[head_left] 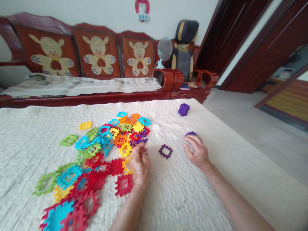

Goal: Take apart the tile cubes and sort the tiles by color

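Note:
My right hand is closed around a purple interlocking tile, whose notched edge shows past the fingers. A single purple frame-shaped tile lies flat on the cloth between my two hands. My left hand rests at the right edge of a loose pile, its fingers curled; whatever they hold, if anything, is hidden. Just beyond its fingertips are some purple tiles, partly over red ones. A yellow tile and a red window tile lie beside the left wrist.
The pile mixes blue tiles, green tiles and orange tiles across the left half of the white quilted cloth. A purple stack stands near the far right edge. Behind are a wooden sofa and a small fan.

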